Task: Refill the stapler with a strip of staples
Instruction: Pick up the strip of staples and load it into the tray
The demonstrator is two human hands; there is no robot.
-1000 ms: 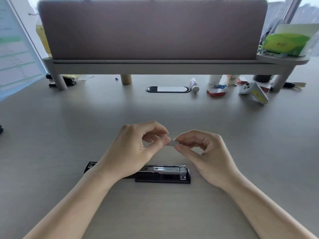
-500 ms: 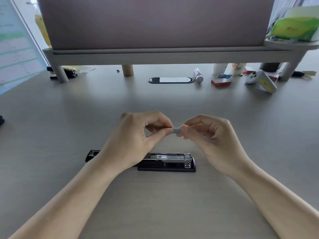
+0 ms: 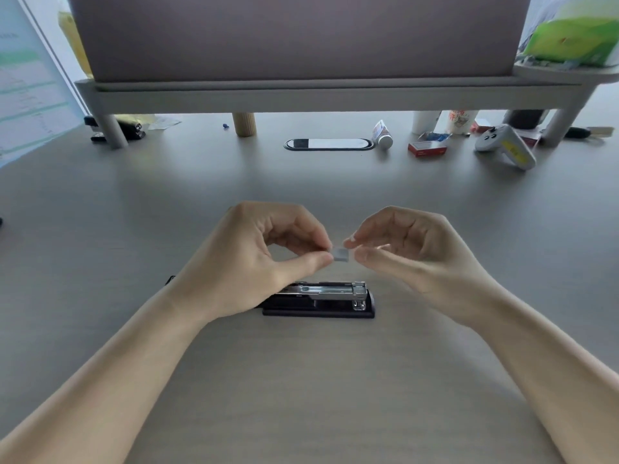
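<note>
- Head view: a pale wood-grain desk (image 3: 301,380) fills the frame, with one raised shelf (image 3: 301,95) on legs across the back and a grey-mauve panel (image 3: 294,35) standing on it.
- One black stapler (image 3: 321,301) lies flat on the desk below the hands, its long axis running left to right. Its metal staple channel faces up, uncovered, and its left part is hidden behind the left wrist.
- Two bare hands hover above the stapler, fingertips nearly meeting.
- The left hand (image 3: 254,259) pinches one short strip of staples (image 3: 341,254) between thumb and forefinger, holding it by its left end, in the air just above the stapler's right half.
- The right hand (image 3: 418,259) has thumb and forefinger set narrowly apart at the strip's right end; whether they touch it cannot be told.
- Along the back of the desk sit one oval cable grommet (image 3: 329,144), one small tube (image 3: 382,134), one red box (image 3: 427,149) and one white game controller (image 3: 505,147).
- Two paper cups (image 3: 443,121) stand under the shelf near the red box.
- One green packet (image 3: 569,41) rests on the shelf's right end.
- One printed sheet (image 3: 26,95) leans at the far left.
</note>
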